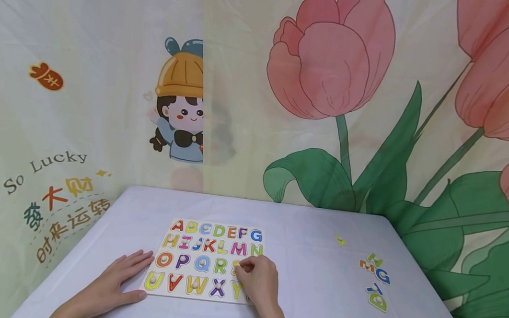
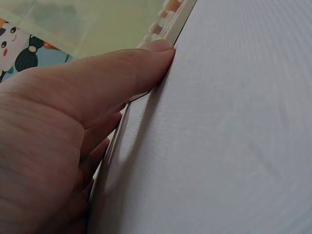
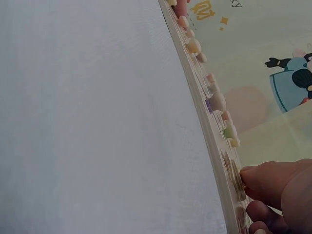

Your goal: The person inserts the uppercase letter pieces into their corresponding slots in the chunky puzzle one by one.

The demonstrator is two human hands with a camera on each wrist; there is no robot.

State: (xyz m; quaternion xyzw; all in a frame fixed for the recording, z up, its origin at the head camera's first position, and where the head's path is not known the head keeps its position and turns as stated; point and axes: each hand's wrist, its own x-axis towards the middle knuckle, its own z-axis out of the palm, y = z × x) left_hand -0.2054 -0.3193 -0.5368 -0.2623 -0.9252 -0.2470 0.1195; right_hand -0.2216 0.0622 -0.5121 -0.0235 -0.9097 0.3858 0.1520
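A white letter puzzle board (image 1: 195, 297) with colourful knobbed letters lies on the table. My right hand (image 1: 262, 279) is over the board's right side, beside the yellow S (image 1: 235, 268) and above the Y (image 1: 235, 290). In the right wrist view, its thumb and fingers pinch a thin flat letter piece (image 3: 236, 178) tilted at the board; which letter is hidden. My left hand (image 1: 105, 285) lies at the board's left edge, fingers extended. Its thumb (image 2: 146, 61) touches the board's near edge in the left wrist view. My right hand covers the board's lower right corner.
Loose letter pieces lie on the white table (image 1: 317, 287) to the right: a small yellow one (image 1: 341, 240), a green N (image 1: 375, 259), an orange M (image 1: 367, 265), a blue G (image 1: 383, 276) and a green D (image 1: 377, 302). A printed curtain (image 1: 236, 177) hangs behind the table.
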